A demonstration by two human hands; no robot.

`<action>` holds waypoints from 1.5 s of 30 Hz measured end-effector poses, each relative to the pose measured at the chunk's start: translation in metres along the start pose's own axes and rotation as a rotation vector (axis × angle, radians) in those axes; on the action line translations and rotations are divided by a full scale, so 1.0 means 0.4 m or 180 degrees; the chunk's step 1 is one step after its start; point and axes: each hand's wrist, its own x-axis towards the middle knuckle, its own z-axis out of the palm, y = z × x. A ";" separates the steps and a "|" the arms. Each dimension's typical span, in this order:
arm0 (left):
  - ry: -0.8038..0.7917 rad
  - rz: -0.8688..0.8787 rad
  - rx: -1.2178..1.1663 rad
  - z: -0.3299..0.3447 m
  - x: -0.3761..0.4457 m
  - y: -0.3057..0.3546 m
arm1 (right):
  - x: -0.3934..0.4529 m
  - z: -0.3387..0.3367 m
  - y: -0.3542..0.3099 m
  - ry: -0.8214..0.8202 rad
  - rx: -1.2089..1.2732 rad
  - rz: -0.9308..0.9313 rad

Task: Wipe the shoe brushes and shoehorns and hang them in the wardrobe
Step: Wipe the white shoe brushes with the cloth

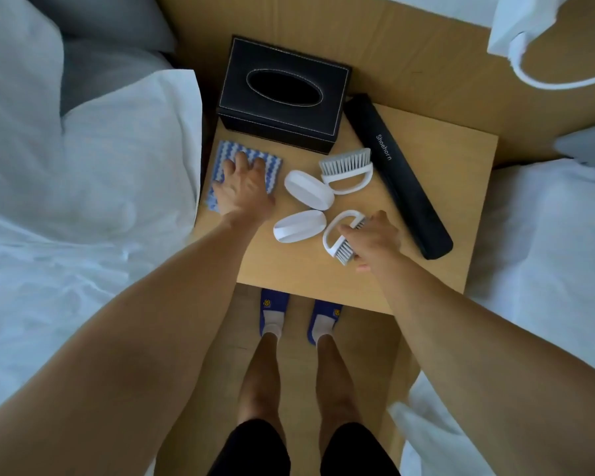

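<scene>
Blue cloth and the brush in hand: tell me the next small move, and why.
Probably lift the blue cloth with the left hand and bring it to the brush. The right hand already grips that brush, while the left only rests on the cloth, flat on the table.

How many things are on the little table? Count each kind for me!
Brushes with bristles showing: 2, far one, near one held by the right hand
White oval pieces: 2
Cloth: 1, under the left hand
Tissue box: 1
Shoehorn case: 1
Total: 7
</scene>
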 end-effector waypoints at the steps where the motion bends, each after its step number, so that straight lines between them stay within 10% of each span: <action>1: 0.0035 -0.0029 -0.0015 0.003 0.000 0.000 | 0.001 0.003 0.004 -0.0028 0.0110 0.0042; 18: 0.0108 -0.0767 -0.2357 -0.165 -0.078 -0.050 | -0.135 -0.216 0.043 -0.1086 0.2110 -0.0435; 28: 0.0180 0.1140 -0.3291 -0.519 -0.391 0.160 | -0.377 -0.415 -0.003 -0.1914 0.2798 -0.1554; 45: 0.1597 0.3265 -0.1703 -0.727 -0.670 0.286 | -0.670 -0.663 0.008 -0.1318 0.2480 -0.2479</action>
